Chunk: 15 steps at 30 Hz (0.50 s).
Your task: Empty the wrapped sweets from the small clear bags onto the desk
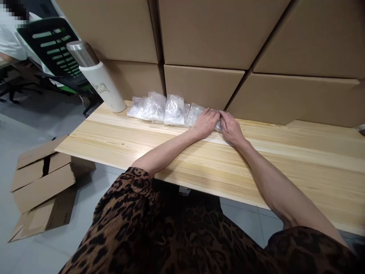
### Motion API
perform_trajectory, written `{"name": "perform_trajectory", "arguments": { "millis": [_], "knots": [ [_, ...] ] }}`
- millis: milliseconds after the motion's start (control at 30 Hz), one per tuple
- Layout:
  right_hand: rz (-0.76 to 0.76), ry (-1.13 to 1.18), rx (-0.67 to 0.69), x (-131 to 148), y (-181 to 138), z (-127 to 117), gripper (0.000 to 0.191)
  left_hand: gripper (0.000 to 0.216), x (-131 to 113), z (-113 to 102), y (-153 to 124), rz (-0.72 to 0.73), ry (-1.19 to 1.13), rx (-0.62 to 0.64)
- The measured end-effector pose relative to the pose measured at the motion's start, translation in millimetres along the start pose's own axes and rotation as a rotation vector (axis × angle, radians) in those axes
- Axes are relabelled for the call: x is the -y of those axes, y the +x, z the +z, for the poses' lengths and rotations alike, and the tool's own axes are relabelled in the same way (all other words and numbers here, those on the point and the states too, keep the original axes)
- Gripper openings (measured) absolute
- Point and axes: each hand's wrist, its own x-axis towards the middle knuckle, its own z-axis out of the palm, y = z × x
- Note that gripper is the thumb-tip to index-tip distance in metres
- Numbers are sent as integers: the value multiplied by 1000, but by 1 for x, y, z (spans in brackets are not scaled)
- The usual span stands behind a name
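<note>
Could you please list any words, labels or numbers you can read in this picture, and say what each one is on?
No text can be read here.
Flask: a faint grey mark on its white side, too blurred to read.
Clear bags: no label can be made out; both hands, left and right, rest on the end one.
Flattened carton on the floor: a small dark print, too small to read.
Stacked boxes: plain.

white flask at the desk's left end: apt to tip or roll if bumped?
Probably tippy: the flask is tall and narrow on the desk. Once down, its round body would likely roll. Its smooth, glossy wall may be slippery. Weight can't be judged.
</note>
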Motion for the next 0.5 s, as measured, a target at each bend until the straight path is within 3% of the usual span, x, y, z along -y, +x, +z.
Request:
{"name": "perform_trajectory", "arguments": {
  "millis": [333, 500],
  "knots": [
    [67, 7, 139, 0, -1, -12, 73, 44, -3, -7, -2, -54, -108, 58],
    [64, -64, 137, -3, -2, -9, 70, 42, 9, -35, -16, -69, -14, -75]
  ]
}}
